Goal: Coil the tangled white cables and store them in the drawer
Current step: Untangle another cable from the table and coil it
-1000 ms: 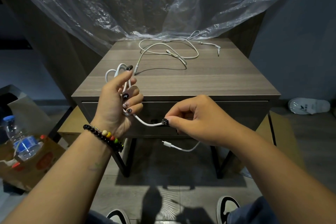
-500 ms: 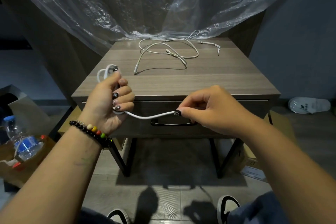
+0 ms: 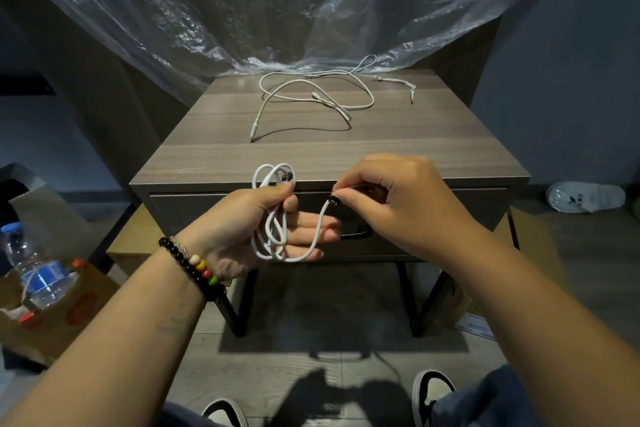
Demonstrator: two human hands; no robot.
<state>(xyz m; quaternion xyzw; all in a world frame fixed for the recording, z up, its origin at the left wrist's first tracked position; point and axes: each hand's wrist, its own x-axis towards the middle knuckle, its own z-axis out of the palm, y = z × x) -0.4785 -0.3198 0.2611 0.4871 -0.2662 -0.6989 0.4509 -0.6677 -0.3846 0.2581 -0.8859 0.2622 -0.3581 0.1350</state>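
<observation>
between both sets of fingers, coiling is underway: left hand [image 3: 242, 229] holds white cable [image 3: 273, 218] loops, right hand [image 3: 391, 205] pinches its tail; next wrap it on.

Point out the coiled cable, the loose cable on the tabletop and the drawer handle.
coiled cable [image 3: 273, 222], head view, loops across the left palm
loose cable [image 3: 360, 104], head view, right bend
drawer handle [image 3: 358, 234], head view, visible right end
</observation>
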